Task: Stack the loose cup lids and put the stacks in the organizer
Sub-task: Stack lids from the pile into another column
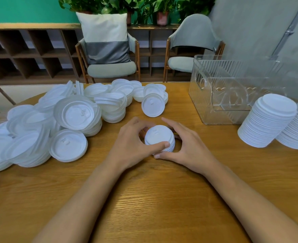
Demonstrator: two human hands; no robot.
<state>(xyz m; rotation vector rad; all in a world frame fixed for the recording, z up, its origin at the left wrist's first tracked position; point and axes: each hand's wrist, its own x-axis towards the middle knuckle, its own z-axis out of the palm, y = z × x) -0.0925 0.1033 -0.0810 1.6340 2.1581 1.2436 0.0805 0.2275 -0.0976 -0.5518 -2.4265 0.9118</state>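
Lid stack (159,138) sits dead centre on the desk (162,199), short and upright, so its axis runs straight up, maybe tipped a touch. Both hands are wrapped round it. The left hand (132,142) has its thumb over the near rim and its fingers curled behind. The right hand (188,146) cups the other side with its thumb down at the base.

The bit that matters: the organizer (232,88) is off to the right and farther back, so the right hand is the closer one for any drop-off. The loose lids (57,120) are all heaped on the left, which is left hand territory if the stack needs more first. I reckon it does, since it's tiny next to the tall stacks (267,120) standing at the right, just in front of the organizer.

Those tall ones crowd the organizer's near right corner, so I'd come in from its left side. A single lid (153,105) leans up just beyond the hands, easy to clip.
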